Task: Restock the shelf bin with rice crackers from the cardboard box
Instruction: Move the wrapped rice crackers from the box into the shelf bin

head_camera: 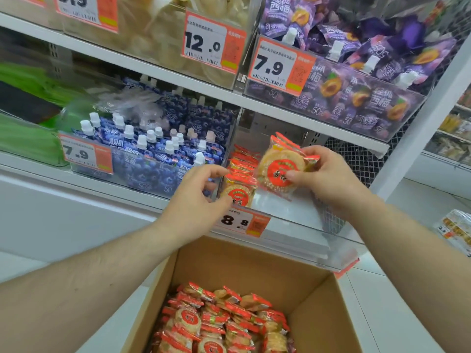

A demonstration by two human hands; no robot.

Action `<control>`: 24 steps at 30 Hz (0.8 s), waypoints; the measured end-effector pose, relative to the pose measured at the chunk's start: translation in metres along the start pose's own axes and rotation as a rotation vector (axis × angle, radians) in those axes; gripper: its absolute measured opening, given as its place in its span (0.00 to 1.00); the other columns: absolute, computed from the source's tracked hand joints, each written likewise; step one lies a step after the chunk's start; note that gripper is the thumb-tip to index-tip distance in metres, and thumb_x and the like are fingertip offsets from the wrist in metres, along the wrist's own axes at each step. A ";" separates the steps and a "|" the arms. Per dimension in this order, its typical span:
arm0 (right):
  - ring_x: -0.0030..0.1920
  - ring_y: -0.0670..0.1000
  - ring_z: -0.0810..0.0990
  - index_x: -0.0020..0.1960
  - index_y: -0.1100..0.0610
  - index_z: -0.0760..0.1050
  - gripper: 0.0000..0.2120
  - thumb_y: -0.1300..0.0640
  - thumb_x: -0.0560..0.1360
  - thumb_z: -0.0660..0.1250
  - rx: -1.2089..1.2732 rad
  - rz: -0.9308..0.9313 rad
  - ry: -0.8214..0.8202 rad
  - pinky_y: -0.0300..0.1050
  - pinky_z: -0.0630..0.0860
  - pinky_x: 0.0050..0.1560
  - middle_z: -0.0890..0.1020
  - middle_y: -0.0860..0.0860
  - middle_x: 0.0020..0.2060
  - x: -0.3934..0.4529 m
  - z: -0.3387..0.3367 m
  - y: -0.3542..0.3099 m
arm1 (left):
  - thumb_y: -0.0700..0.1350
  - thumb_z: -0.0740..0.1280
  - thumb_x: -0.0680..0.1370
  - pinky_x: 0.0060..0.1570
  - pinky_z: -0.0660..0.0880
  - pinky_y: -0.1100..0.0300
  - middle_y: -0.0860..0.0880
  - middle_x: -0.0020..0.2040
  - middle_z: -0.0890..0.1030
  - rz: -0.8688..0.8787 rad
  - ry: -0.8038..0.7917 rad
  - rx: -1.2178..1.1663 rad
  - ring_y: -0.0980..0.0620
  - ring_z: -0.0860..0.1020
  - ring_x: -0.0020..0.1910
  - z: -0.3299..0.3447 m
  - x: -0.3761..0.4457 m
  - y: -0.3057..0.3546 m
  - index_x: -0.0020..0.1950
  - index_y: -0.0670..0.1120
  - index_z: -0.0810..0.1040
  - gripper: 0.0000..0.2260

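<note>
My right hand (322,178) grips a small stack of rice cracker packs (279,165), round golden crackers in red-edged wrappers, held upright over the clear shelf bin (293,217). A row of the same packs (240,179) stands at the bin's left side. My left hand (197,197) rests against the front of that row, fingers curled, with no pack in its grasp. The right part of the bin is bare. Below, an open cardboard box (244,261) holds several more cracker packs (221,324).
A price tag reading 8.8 (242,221) hangs on the bin's front. To the left is a bin of blue pouch drinks (153,154); above, bins of purple plum pouches (356,80) and pale snacks. A wire mesh panel (351,154) closes the right side.
</note>
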State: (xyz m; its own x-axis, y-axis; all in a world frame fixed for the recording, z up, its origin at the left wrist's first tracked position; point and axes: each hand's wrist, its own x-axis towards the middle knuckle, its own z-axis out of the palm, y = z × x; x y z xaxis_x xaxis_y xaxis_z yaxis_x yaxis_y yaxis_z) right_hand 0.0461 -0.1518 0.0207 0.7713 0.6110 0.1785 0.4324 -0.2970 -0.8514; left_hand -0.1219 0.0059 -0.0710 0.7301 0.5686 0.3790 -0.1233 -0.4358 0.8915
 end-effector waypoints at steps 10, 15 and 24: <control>0.40 0.49 0.78 0.60 0.53 0.72 0.26 0.67 0.67 0.76 -0.324 0.234 -0.376 0.43 0.76 0.39 0.79 0.50 0.44 0.038 0.073 0.043 | 0.41 0.68 0.75 0.62 0.61 0.68 0.54 0.67 0.66 -0.103 -0.187 0.290 0.54 0.69 0.66 0.010 0.001 -0.023 0.61 0.55 0.77 0.17; 0.45 0.49 0.77 0.53 0.49 0.72 0.18 0.58 0.68 0.76 -0.549 0.124 -0.291 0.44 0.76 0.42 0.78 0.48 0.46 0.041 0.086 0.049 | 0.40 0.69 0.74 0.62 0.61 0.70 0.57 0.63 0.66 -0.076 -0.178 0.269 0.59 0.67 0.65 0.011 -0.001 -0.023 0.59 0.56 0.77 0.17; 0.48 0.50 0.78 0.57 0.53 0.67 0.29 0.53 0.63 0.79 -0.558 0.171 -0.150 0.46 0.77 0.45 0.77 0.48 0.46 0.044 0.091 0.044 | 0.39 0.68 0.74 0.56 0.63 0.72 0.52 0.67 0.68 -0.086 -0.154 0.256 0.56 0.70 0.64 0.017 -0.001 -0.025 0.60 0.55 0.76 0.17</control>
State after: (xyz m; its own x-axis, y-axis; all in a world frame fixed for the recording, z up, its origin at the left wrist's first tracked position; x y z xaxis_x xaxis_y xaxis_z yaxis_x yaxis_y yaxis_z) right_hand 0.0563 -0.0713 -0.0539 0.7950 0.6050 -0.0442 0.5187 -0.7158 -0.4675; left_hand -0.1076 0.0043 -0.0979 0.8260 0.5074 0.2457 0.1025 -0.5637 0.8196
